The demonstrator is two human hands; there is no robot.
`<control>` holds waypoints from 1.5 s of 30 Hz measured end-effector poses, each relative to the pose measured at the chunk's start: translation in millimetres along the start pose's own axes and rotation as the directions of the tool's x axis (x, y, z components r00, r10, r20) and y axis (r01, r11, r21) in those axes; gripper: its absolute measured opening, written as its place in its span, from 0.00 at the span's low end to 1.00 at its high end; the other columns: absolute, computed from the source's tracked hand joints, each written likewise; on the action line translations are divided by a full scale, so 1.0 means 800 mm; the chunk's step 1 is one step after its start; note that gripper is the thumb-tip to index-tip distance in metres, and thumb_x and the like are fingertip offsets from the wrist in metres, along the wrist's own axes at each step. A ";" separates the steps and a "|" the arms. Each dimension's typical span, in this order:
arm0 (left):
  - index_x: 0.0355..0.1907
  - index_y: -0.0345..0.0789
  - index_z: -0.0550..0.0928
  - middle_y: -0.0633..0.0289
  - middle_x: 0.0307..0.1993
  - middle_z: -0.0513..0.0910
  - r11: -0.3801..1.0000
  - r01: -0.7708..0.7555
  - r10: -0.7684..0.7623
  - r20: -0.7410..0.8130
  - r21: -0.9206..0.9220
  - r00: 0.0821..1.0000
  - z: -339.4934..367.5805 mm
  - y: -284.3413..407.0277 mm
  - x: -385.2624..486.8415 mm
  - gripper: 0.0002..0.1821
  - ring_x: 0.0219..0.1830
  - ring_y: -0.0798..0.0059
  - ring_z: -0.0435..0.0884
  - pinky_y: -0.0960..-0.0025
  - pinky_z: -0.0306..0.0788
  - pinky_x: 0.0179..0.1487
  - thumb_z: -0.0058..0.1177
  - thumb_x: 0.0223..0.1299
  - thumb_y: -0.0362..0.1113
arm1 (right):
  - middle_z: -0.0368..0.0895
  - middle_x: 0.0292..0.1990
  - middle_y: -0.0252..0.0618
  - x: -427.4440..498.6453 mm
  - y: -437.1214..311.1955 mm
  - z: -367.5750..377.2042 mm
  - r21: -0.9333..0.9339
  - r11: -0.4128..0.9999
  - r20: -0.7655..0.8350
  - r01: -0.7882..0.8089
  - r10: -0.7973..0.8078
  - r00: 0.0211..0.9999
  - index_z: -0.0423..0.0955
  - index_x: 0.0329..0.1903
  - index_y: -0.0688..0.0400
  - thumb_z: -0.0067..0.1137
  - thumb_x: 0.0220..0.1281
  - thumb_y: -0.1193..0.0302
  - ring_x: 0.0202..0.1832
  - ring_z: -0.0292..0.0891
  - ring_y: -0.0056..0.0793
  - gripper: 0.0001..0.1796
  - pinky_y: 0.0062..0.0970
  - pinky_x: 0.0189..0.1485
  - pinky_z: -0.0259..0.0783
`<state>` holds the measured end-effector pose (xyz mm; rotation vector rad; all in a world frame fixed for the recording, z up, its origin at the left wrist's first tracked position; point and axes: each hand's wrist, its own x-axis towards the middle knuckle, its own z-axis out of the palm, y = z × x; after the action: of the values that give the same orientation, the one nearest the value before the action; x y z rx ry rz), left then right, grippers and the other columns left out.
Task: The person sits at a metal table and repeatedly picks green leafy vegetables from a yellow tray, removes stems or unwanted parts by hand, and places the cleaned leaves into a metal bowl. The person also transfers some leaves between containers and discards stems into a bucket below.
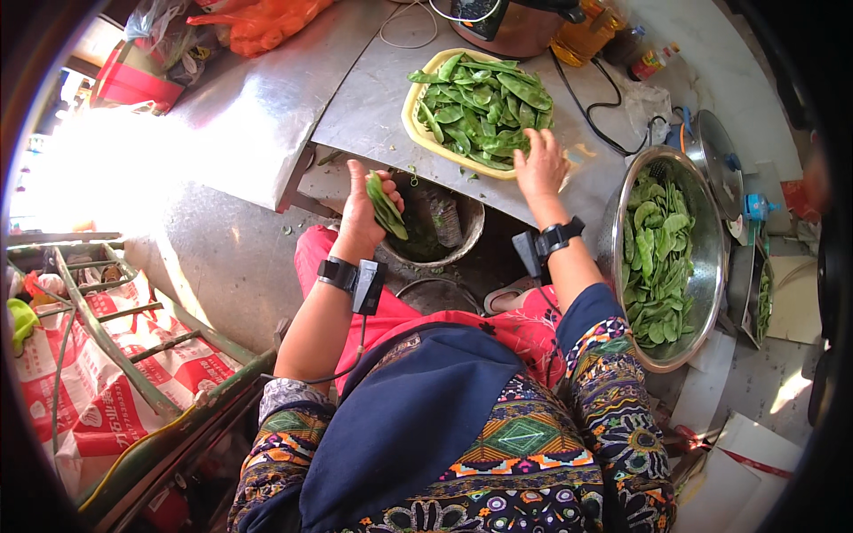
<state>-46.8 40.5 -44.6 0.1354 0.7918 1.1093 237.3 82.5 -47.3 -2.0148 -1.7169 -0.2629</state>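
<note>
Several flat green bean pods [385, 206] lie stacked in my left hand [365, 210], its thumb raised and its fingers curled round them. Below that hand stands a waste bucket [474, 230] with bits of green and a clear plastic bottle inside. My right hand [538, 166] reaches the near right edge of a heap of flat bean pods [476, 106] in a yellow plastic basket [414, 126]. Its fingertips touch the heap; whether they pinch a pod I cannot tell. On my right, a large stainless steel colander [708, 313] holds many more flat pods [656, 260].
The basket rests on a steel table [353, 113] with a cooker [513, 26], an oil bottle [583, 33] and a black cable [593, 106] behind it. A pot with a glass lid [716, 156] stands behind the colander. A green metal frame [153, 360] is at left.
</note>
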 end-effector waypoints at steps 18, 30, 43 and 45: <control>0.46 0.36 0.79 0.57 0.30 0.82 -0.115 -0.544 0.236 0.555 0.831 0.798 0.111 -0.052 -0.049 0.15 0.32 0.64 0.81 0.69 0.73 0.40 0.58 0.55 0.38 | 0.73 0.25 0.28 -0.075 -0.050 -0.119 0.847 0.376 0.456 -0.375 -0.152 0.877 0.70 0.39 0.61 0.58 0.61 0.68 0.25 0.67 0.13 0.11 0.15 0.28 0.64; 0.36 0.37 0.83 0.54 0.24 0.81 0.175 -0.476 0.295 0.416 0.862 0.860 0.078 -0.039 -0.064 0.12 0.27 0.68 0.80 0.67 0.73 0.36 0.58 0.53 0.43 | 0.79 0.31 0.48 -0.113 -0.055 -0.132 0.570 0.778 0.225 0.263 -0.456 0.861 0.74 0.47 0.60 0.53 0.56 0.74 0.34 0.75 0.50 0.15 0.38 0.37 0.71; 0.28 0.39 0.82 0.55 0.25 0.80 -0.376 -0.583 0.212 0.679 0.720 0.703 0.066 -0.050 -0.080 0.07 0.29 0.56 0.80 0.59 0.73 0.33 0.56 0.46 0.39 | 0.79 0.33 0.38 -0.114 -0.049 -0.134 0.496 0.759 0.291 0.421 -0.602 0.744 0.76 0.40 0.56 0.57 0.51 0.72 0.37 0.74 0.40 0.11 0.36 0.40 0.67; 0.27 0.39 0.81 0.55 0.25 0.80 -0.377 -0.599 0.225 0.697 0.706 0.681 0.065 -0.055 -0.081 0.07 0.29 0.56 0.79 0.59 0.73 0.33 0.56 0.44 0.38 | 0.79 0.32 0.39 -0.115 -0.053 -0.131 0.505 0.765 0.368 0.399 -0.609 0.703 0.76 0.38 0.56 0.58 0.51 0.72 0.35 0.74 0.41 0.10 0.37 0.38 0.68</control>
<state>5.3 -20.3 5.0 2.2302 1.2537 0.8103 195.0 -43.4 12.8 -1.3262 -2.4270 0.4736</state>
